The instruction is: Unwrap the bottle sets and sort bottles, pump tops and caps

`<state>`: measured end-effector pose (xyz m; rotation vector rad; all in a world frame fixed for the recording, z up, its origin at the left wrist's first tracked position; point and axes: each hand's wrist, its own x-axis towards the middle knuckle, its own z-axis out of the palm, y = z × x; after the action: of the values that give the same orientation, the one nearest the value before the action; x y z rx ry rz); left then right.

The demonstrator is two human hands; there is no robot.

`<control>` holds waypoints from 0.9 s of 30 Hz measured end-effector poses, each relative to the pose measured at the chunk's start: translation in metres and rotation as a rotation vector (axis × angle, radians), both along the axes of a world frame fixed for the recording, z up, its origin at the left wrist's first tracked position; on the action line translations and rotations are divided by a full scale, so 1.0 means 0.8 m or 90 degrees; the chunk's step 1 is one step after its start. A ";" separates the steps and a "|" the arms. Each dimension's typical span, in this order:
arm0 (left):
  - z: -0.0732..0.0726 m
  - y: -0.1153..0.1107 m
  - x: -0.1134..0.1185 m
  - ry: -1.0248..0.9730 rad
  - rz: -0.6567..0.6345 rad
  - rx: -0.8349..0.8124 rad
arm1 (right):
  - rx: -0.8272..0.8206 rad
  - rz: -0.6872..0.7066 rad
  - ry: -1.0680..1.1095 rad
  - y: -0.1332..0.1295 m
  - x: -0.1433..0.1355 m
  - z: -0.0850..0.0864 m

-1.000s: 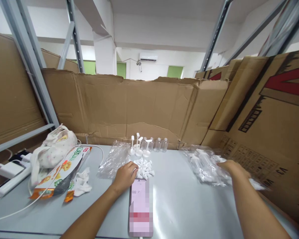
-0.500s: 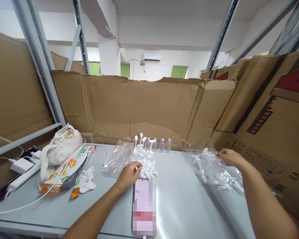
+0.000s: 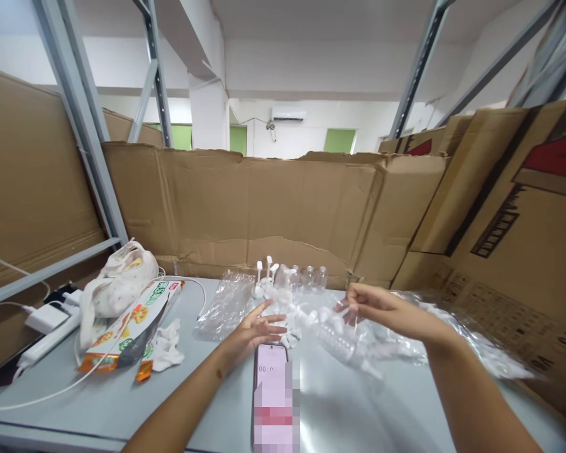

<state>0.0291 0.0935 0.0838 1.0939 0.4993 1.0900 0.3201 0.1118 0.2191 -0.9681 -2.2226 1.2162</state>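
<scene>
1. Plastic bag (image 3: 343,345), drawn from near the counter's (image 3: 353,418) right edge toward its middle, now within reach of both hands.
2. Pinched at one end by right hand (image 3: 382,309).
3. Opened out, left hand (image 3: 252,332): released grip, contact unclear.
4. Inside bag: clear ribbed containers, blurred.
5. By far edge: upright clear bottles (image 3: 310,277), contents unclear.
</scene>
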 end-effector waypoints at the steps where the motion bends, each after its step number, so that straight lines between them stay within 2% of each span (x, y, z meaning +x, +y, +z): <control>1: 0.000 0.000 0.000 -0.018 -0.016 -0.002 | -0.017 0.023 0.004 -0.002 -0.008 -0.003; 3: 0.000 0.002 -0.001 -0.046 -0.008 -0.005 | -0.046 0.053 0.017 -0.004 -0.020 -0.010; 6: -0.002 0.006 -0.003 -0.088 0.055 -0.018 | -0.082 0.082 0.070 0.000 -0.028 -0.023; 8: -0.002 0.008 -0.004 -0.126 0.069 -0.034 | -0.100 0.086 0.117 0.005 -0.032 -0.035; 10: 0.000 0.007 -0.005 -0.153 0.033 -0.048 | -0.115 0.075 0.168 0.010 -0.037 -0.049; 14: 0.008 0.000 -0.004 -0.142 -0.112 -0.045 | -0.164 0.043 0.258 0.016 -0.053 -0.075; 17: 0.013 -0.007 -0.001 -0.095 -0.141 -0.031 | -0.215 0.025 0.298 0.020 -0.065 -0.092; 21: 0.012 -0.006 0.004 -0.035 -0.012 -0.055 | -0.309 -0.022 0.362 0.030 -0.074 -0.113; 24: 0.010 0.002 0.002 -0.080 0.068 -0.104 | -0.408 -0.069 0.486 0.034 -0.080 -0.125; 27: 0.014 0.009 -0.003 -0.150 0.136 -0.107 | -0.473 -0.053 0.632 0.028 -0.090 -0.135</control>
<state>0.0264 0.1004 0.0948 0.7657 0.5171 1.3209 0.2479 0.1342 0.1113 -0.4595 -0.9577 1.9586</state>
